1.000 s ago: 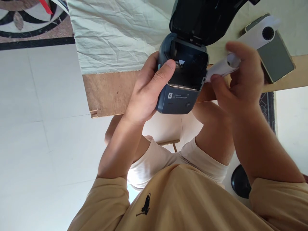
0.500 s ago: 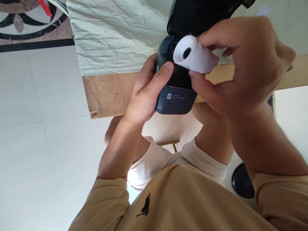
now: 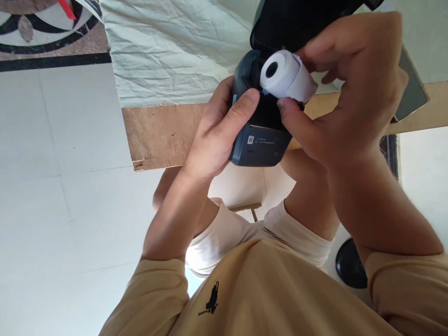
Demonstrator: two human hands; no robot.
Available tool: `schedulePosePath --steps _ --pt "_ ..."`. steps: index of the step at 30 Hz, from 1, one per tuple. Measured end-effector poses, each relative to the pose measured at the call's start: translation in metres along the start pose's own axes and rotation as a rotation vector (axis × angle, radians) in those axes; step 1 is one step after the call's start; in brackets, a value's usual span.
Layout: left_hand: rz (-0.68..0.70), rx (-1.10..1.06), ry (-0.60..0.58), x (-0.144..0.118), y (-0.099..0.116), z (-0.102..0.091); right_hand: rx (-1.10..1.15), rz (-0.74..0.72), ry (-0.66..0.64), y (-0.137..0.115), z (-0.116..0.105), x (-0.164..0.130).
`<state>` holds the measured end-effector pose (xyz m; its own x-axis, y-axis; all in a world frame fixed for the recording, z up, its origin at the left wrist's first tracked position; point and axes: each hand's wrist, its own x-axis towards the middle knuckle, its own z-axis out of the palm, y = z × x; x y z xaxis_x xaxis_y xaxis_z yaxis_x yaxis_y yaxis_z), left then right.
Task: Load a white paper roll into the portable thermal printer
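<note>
My left hand (image 3: 219,135) grips a small dark blue printer (image 3: 261,144) by its left side, thumb on its top edge. The printer's black lid (image 3: 297,23) stands open toward the table. My right hand (image 3: 353,88) holds a white paper roll (image 3: 287,77) between thumb and fingers, right over the printer's open compartment, with the roll's core hole facing me.
A table edge of brown board (image 3: 157,133) carries a wrinkled pale cloth (image 3: 175,51). A phone (image 3: 413,88) lies on the table, partly hidden behind my right hand. Below are my knees, light floor tiles (image 3: 59,186) and a black round object (image 3: 350,266).
My right hand brought the paper roll from the right, beside the phone, over to the printer's open compartment. In the last half second it shifted only slightly. My left hand kept its grip.
</note>
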<state>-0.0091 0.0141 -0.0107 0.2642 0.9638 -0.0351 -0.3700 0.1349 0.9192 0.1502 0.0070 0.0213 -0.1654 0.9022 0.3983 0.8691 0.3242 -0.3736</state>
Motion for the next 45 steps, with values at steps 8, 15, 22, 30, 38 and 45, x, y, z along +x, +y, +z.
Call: schedulePosePath --steps 8,15,22,30,38,45 --pt "0.001 0.021 0.007 0.0 -0.002 -0.001 0.018 -0.057 -0.032 0.0 -0.001 -0.002" --pt "-0.018 0.044 -0.001 0.0 0.004 -0.001 0.147 -0.233 0.107 0.002 0.004 -0.002" --pt "0.034 0.049 -0.054 -0.003 0.001 0.0 0.117 -0.28 0.097 -0.005 0.01 -0.018" --pt "0.108 0.068 -0.169 0.0 -0.008 -0.007 0.307 -0.161 0.251 0.006 0.007 -0.016" --pt "0.124 0.078 -0.187 0.003 -0.013 -0.012 0.885 -0.007 0.32 0.022 0.037 0.005" --pt "0.129 0.083 -0.175 0.001 -0.009 -0.009 0.94 0.156 0.118 0.016 0.036 -0.007"
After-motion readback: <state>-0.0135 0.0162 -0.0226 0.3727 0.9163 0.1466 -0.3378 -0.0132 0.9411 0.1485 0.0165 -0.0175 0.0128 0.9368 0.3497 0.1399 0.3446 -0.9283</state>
